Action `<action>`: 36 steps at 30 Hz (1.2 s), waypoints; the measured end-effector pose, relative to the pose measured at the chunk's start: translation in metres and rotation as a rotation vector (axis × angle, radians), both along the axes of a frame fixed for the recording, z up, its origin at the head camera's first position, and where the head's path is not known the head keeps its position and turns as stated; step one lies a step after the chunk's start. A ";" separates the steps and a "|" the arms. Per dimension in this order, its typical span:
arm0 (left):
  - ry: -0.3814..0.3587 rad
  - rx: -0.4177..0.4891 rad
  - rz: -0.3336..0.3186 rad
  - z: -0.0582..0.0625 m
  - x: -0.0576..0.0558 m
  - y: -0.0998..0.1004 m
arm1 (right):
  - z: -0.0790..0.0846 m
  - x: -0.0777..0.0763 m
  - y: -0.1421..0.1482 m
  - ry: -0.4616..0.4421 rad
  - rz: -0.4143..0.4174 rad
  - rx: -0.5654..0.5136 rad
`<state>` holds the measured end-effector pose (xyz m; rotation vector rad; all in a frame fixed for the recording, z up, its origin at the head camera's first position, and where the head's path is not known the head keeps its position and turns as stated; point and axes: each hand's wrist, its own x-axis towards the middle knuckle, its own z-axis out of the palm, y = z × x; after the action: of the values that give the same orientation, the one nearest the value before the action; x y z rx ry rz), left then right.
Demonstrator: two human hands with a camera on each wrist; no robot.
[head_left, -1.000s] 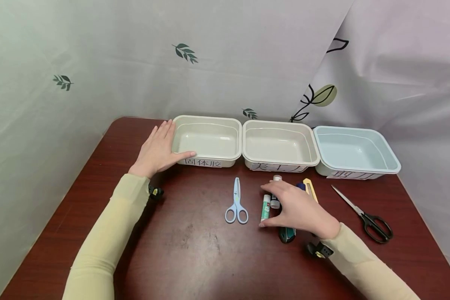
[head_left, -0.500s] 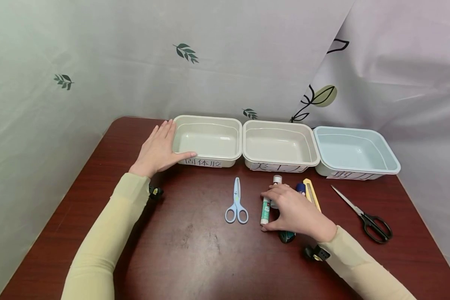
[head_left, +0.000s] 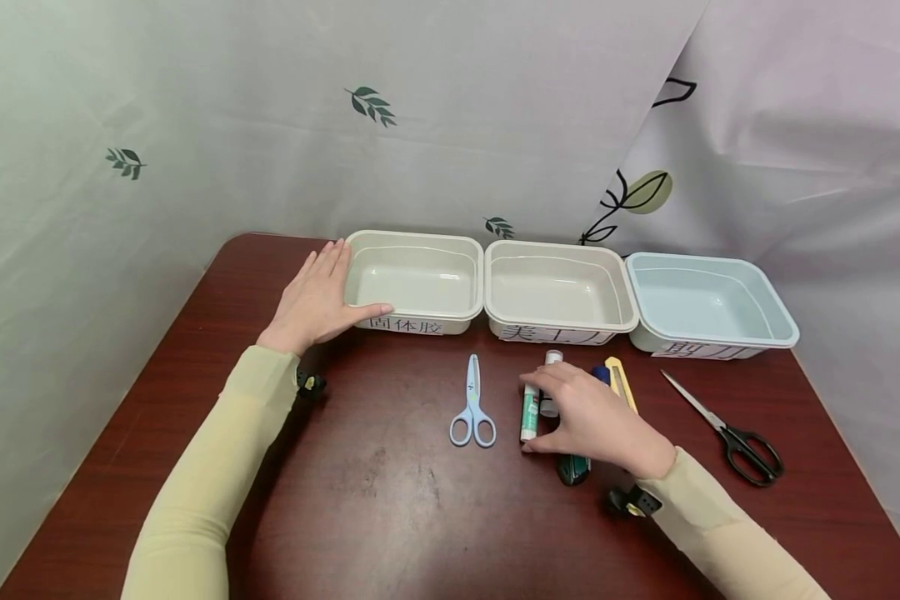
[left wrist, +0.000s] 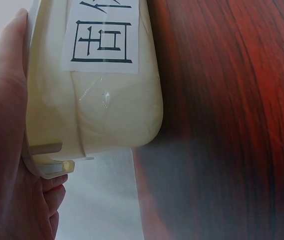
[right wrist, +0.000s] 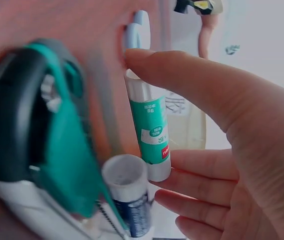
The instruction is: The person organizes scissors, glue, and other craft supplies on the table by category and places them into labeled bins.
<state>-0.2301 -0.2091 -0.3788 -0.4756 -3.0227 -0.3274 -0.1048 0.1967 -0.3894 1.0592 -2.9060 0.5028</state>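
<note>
My right hand (head_left: 596,417) pinches a green-and-white glue stick (right wrist: 151,132) lengthwise, thumb at one end and fingertips at the other. Close beside it lies a dark-blue glue stick with white ends (right wrist: 134,215), partly covered by the hand in the head view. Under the palm, a green-and-black utility knife (right wrist: 67,145) shows in part. My left hand (head_left: 317,300) rests on the left corner of a cream tub (head_left: 427,315), straight fingers along its side rim and thumb over the front rim. The tub's front carries a paper label (left wrist: 102,40) with black characters.
A second cream tub (head_left: 562,323) and a light-blue tub (head_left: 727,338) continue the row, both labelled. Light-blue scissors (head_left: 472,408) lie left of the right hand. Beyond it are a yellow cutter (head_left: 621,383), a dark-blue cap (head_left: 602,375) and black-handled scissors (head_left: 750,454).
My right hand's thumb and fingers have settled on the two ends of the green glue stick, which has shifted slightly. The left hand keeps its place on the tub.
</note>
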 end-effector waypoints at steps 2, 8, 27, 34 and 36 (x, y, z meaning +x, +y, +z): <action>0.002 0.000 0.001 0.000 0.000 0.000 | 0.004 -0.002 0.000 -0.003 -0.007 -0.016; 0.004 0.006 -0.003 0.000 0.000 -0.001 | 0.016 -0.009 0.000 -0.015 -0.035 -0.062; -0.001 0.020 -0.003 -0.001 -0.002 -0.002 | 0.057 -0.054 -0.013 0.013 -0.003 -0.339; 0.000 0.017 -0.004 -0.002 -0.001 -0.002 | 0.064 -0.075 -0.020 0.028 -0.015 -0.445; -0.002 0.016 -0.006 -0.002 -0.001 -0.002 | 0.066 -0.081 -0.021 0.011 -0.022 -0.474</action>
<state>-0.2313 -0.2106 -0.3811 -0.4830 -3.0184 -0.3521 -0.1862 0.1756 -0.3233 0.9470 -2.5782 1.1055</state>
